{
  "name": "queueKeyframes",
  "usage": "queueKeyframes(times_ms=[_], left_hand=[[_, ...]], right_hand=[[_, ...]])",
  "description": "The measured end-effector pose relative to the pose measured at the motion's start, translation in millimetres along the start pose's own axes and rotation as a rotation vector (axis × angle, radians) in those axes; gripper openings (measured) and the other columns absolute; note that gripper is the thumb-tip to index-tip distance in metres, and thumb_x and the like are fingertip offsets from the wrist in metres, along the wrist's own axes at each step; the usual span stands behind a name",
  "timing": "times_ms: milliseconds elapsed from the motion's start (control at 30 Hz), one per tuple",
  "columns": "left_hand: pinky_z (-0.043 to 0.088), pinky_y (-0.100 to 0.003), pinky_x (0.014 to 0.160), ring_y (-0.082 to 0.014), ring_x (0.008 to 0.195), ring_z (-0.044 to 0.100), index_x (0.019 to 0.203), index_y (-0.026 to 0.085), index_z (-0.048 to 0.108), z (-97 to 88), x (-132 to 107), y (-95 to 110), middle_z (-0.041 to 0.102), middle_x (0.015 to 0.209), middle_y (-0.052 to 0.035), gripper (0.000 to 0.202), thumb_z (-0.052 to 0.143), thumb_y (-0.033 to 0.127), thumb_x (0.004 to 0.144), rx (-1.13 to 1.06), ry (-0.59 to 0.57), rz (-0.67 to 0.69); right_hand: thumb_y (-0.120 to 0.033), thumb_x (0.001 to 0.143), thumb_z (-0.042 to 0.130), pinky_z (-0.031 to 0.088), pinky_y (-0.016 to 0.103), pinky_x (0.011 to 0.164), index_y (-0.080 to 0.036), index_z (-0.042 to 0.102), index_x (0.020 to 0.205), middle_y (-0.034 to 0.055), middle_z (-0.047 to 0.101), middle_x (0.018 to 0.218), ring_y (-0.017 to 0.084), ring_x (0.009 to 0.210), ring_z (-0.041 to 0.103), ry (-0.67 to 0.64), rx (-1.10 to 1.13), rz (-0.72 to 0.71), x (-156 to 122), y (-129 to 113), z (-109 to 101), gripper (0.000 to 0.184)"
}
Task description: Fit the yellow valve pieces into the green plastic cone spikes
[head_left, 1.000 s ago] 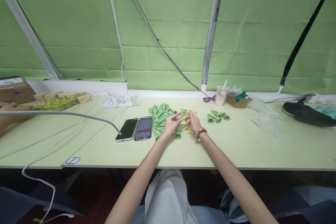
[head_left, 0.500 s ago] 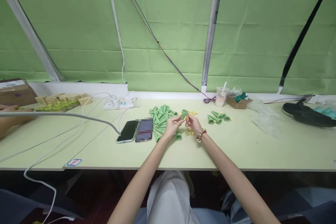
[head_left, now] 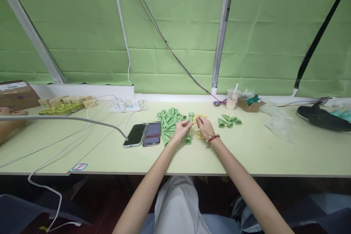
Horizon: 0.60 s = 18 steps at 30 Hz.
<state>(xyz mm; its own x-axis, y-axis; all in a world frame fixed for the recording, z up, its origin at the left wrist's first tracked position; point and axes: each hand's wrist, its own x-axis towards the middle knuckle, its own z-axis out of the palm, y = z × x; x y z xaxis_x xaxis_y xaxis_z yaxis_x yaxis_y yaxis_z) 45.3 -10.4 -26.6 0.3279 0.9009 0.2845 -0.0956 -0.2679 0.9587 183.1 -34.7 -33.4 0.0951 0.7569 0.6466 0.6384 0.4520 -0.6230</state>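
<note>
Between the fingertips of my left hand (head_left: pixel 181 131) is a green plastic cone (head_left: pixel 191 116), held upright with its wide end on top. My right hand (head_left: pixel 205 127) is closed at the fingertips over small yellow pieces (head_left: pixel 202 116); whatever it pinches is too small to make out. A heap of green cones (head_left: pixel 170 119) lies to the left of my hands. One more cone (head_left: pixel 188 139) rests just below them, beside a second lot of yellow pieces (head_left: pixel 199 136). Off to the right lies a small group of cones (head_left: pixel 229 121), some with yellow tips.
Two phones (head_left: pixel 135 136) (head_left: pixel 151 134) lie left of the heap, with a white cable crossing there. At the back are a power strip (head_left: pixel 123 107), a drink cup (head_left: pixel 231 100) and a small cardboard box (head_left: pixel 251 106). Another person's hand (head_left: pixel 11 117) is at far left.
My right hand has moved off the cone to the yellow pieces behind it. In my left hand, the cone has turned from tilted to upright.
</note>
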Motion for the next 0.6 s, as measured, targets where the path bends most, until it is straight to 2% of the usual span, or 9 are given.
queueKeyframes(times_ms=[100, 233, 367, 500, 600], left_hand=[[0.037, -0.019, 0.039, -0.0055, 0.042, 0.043, 0.074, 0.009, 0.065, 0.5, 1.6, -3.4, 0.053, 0.056, 0.0009, 0.042, 0.069, 0.046, 0.055, 0.025, 0.023, 0.03], [0.034, -0.019, 0.038, -0.0038, 0.04, 0.039, 0.077, 0.009, 0.065, 1.5, 1.4, -1.6, 0.053, 0.056, 0.0016, 0.041, 0.069, 0.044, 0.055, 0.04, 0.037, 0.059], [0.037, -0.019, 0.039, -0.0051, 0.043, 0.04, 0.066, 0.01, 0.064, 3.2, -2.3, 5.5, 0.051, 0.055, 0.0006, 0.035, 0.068, 0.043, 0.057, 0.012, -0.006, 0.041], [0.039, -0.019, 0.038, -0.0048, 0.041, 0.04, 0.063, 0.01, 0.062, 3.2, -3.6, 7.4, 0.049, 0.054, 0.0009, 0.035, 0.065, 0.045, 0.061, -0.001, -0.036, 0.045], [0.038, -0.018, 0.037, -0.0044, 0.04, 0.039, 0.063, 0.01, 0.06, 2.2, -2.7, 4.4, 0.044, 0.052, 0.0027, 0.034, 0.064, 0.044, 0.063, 0.012, -0.059, 0.076]], right_hand=[[-0.037, 0.087, 0.03, 0.035, 0.025, 0.055, -0.021, 0.04, 0.061, -0.0025, 0.046, 0.051, 0.013, 0.052, 0.045, 0.018, 0.007, 0.033, 1.4, 0.5, 1.4, 0.032], [-0.038, 0.087, 0.029, 0.036, 0.025, 0.057, -0.021, 0.039, 0.056, -0.0026, 0.046, 0.047, 0.013, 0.05, 0.046, 0.03, 0.127, 0.125, 0.9, -2.1, 3.9, 0.037], [-0.042, 0.087, 0.028, 0.036, 0.024, 0.056, -0.021, 0.039, 0.059, -0.0034, 0.045, 0.049, 0.013, 0.05, 0.046, 0.027, 0.18, 0.124, -0.5, -4.9, 4.2, 0.037], [-0.043, 0.085, 0.036, 0.034, 0.023, 0.055, -0.021, 0.043, 0.069, -0.0016, 0.053, 0.063, 0.013, 0.057, 0.048, 0.024, -0.023, 0.016, -0.8, -6.1, 1.9, 0.028], [-0.039, 0.086, 0.036, 0.032, 0.024, 0.059, -0.02, 0.044, 0.065, 0.0006, 0.055, 0.065, 0.014, 0.061, 0.048, 0.065, -0.247, -0.076, -0.3, -6.3, -0.7, 0.029]])
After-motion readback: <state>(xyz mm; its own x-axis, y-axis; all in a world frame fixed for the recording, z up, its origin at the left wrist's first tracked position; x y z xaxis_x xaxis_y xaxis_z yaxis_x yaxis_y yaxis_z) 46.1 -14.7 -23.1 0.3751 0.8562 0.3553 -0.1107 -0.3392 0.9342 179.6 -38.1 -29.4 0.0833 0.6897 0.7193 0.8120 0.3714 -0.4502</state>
